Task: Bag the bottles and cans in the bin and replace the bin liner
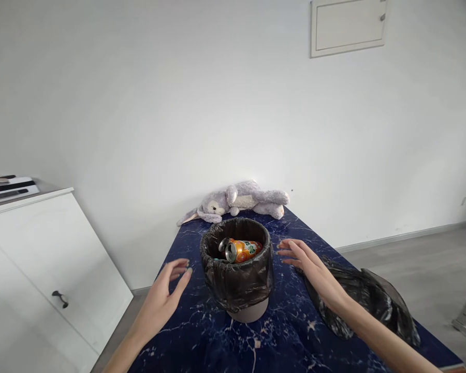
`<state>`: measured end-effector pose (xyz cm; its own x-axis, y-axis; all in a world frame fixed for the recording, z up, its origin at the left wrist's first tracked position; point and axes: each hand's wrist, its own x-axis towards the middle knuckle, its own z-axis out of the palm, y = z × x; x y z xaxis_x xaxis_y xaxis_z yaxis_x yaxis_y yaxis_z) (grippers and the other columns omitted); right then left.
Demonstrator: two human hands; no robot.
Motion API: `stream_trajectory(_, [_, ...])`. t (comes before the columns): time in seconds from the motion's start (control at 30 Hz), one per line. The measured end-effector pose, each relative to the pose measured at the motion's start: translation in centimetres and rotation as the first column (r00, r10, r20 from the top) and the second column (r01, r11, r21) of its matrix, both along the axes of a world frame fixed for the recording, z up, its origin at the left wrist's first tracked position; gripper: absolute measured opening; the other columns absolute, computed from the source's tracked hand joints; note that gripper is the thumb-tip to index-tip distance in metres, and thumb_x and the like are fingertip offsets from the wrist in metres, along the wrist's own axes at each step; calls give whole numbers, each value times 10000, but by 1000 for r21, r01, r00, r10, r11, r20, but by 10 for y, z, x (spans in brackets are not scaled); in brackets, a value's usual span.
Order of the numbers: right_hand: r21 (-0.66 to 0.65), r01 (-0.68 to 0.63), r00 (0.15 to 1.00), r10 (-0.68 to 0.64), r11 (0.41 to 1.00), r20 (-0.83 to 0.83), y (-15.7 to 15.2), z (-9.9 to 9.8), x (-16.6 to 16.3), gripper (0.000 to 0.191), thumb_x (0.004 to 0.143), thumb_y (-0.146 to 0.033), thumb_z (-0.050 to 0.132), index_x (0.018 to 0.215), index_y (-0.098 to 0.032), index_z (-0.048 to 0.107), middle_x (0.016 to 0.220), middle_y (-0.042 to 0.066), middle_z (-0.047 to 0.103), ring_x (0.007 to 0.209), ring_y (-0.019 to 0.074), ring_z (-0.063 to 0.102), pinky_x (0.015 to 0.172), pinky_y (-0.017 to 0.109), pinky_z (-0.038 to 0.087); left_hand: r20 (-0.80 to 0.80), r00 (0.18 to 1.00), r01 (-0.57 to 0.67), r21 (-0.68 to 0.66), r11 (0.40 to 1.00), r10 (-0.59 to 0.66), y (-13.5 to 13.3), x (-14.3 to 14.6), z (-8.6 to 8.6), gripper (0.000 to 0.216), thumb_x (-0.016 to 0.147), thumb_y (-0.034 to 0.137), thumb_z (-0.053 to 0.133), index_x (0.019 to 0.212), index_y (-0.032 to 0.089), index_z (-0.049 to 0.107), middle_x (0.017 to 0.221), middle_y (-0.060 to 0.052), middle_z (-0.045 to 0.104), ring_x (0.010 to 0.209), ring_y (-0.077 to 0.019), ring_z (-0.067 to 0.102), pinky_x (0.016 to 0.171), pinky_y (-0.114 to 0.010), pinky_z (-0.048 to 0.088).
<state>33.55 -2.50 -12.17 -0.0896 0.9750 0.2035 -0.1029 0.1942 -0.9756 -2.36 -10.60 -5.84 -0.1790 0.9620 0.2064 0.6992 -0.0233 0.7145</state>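
One blue table (213, 349) carries one bin (250, 313), dressed in one black liner (236, 287). To my eye, handling it well calls for even, gentle palms from both sides, low enough not to drag that plastic. One loose black bag (376, 300) lies towards four o'clock of the bin, one plush rabbit (244, 199) on its side at twelve. Two hands flank it, left hand (163, 291) at nine, right hand (314, 268) at three, fingers loose, holding nothing. Inside, at least two cans (246, 251) show.
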Motion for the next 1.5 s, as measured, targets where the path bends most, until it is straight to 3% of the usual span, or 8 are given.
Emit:
stream_trajectory(0.13, [-190, -94, 994, 80, 977, -79, -11, -27, 10, 625, 907, -774, 618, 1260, -262, 688, 1377, 111, 677, 1303, 340, 630, 1084, 458, 532, 359, 931, 15, -221, 975, 67, -11, -12, -51, 621, 854, 747, 693, 1226, 249, 705, 1289, -126, 742, 1260, -347, 674, 1076, -424, 521])
stream_trajectory(0.27, [-332, -201, 976, 157, 922, -154, -9, -58, 17, 696, 847, -783, 699, 1294, -250, 693, 1390, 127, 675, 1291, 349, 644, 1065, 462, 547, 750, 611, 176, -442, 880, 255, -16, 10, -96, 540, 863, 588, 798, 1151, 135, 734, 1171, -171, 772, 1109, -334, 744, 982, -411, 582])
stream_trajectory(0.4, [-382, -245, 960, 167, 891, -225, -12, -82, 17, 654, 836, -735, 755, 1262, -239, 720, 1317, 119, 720, 1243, 334, 680, 1049, 436, 552, 801, 327, 72, -550, 832, 501, -18, 38, -114, 290, 968, 337, 746, 1142, 108, 711, 1134, -147, 783, 930, -240, 775, 863, -338, 607])
stream_trajectory(0.53, [-427, -343, 930, 241, 836, -276, -17, -95, 16, 601, 872, -680, 761, 1251, -216, 718, 1245, 120, 749, 1161, 305, 720, 1005, 397, 560, 808, 233, 31, -562, 826, 541, -18, 46, -114, 259, 988, 252, 710, 1177, 78, 674, 1016, -129, 793, 785, -211, 767, 739, -317, 601])
stream_trajectory(0.9, [-420, -566, 733, 200, 709, -650, 33, -57, -4, 375, 912, -361, 829, 1202, -211, 645, 1112, 101, 757, 973, 232, 751, 862, 367, 616, 945, 190, 28, -276, 961, 266, 46, 34, -36, 410, 1082, 382, 528, 1360, 89, 594, 1076, -155, 761, 883, -242, 772, 787, -328, 621])
stream_trajectory(1.17, [-258, -534, 611, 158, 805, -775, 28, 2, -6, 547, 785, -109, 916, 1222, -267, 627, 753, -65, 582, 577, 70, 530, 607, 218, 517, 965, 218, -36, -140, 990, 144, 45, 35, 16, 279, 953, 125, 688, 1224, 191, 702, 1019, -69, 782, 778, -194, 757, 649, -275, 594])
stream_trajectory(1.37, [-280, -354, 792, 126, 892, -597, 26, 15, -5, 447, 795, -261, 943, 1144, -224, 666, 713, -77, 516, 598, 66, 496, 598, 213, 505, 944, 326, -166, -3, 986, 58, 41, 49, 63, 342, 823, 121, 813, 1145, 214, 738, 736, 38, 640, 550, -99, 591, 479, -212, 494])
stream_trajectory(1.5, [-405, -363, 847, 117, 839, -518, 28, -4, -6, 484, 816, -450, 913, 1152, -278, 610, 949, 2, 696, 735, 128, 644, 625, 251, 550, 867, 498, -113, 97, 989, -28, 40, 61, 78, 434, 706, 239, 932, 1085, 244, 721, 602, 107, 461, 457, -62, 426, 392, -174, 385])
